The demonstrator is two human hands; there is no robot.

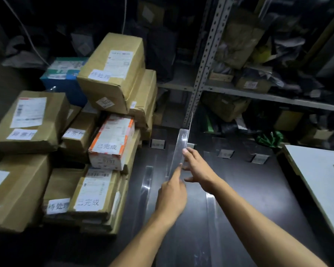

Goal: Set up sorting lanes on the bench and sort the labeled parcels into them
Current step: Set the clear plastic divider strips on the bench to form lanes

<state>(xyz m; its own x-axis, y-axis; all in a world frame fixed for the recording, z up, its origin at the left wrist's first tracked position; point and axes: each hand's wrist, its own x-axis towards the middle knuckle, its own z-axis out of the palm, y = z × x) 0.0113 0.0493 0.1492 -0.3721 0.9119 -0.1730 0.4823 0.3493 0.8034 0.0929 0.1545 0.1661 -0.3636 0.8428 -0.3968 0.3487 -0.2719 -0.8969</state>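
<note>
A clear acrylic divider strip [181, 147] stands tilted on the dark bench [249, 189]. My right hand [196, 166] pinches its edge near the middle. My left hand [172, 193] has its index finger touching the strip's lower part, holding nothing. Two more clear strips lie flat: one on the left [146, 187], one on the right [211, 209]. Small white lane tags [225, 153] stand along the bench's far edge. Labeled cardboard parcels [112, 74] are stacked at the left, including an orange-and-white box [112, 141].
A metal shelving rack [204, 60] packed with bags and boxes rises behind the bench. A white board [316, 174] lies at the right edge. A blue box [66, 79] sits behind the parcel stack.
</note>
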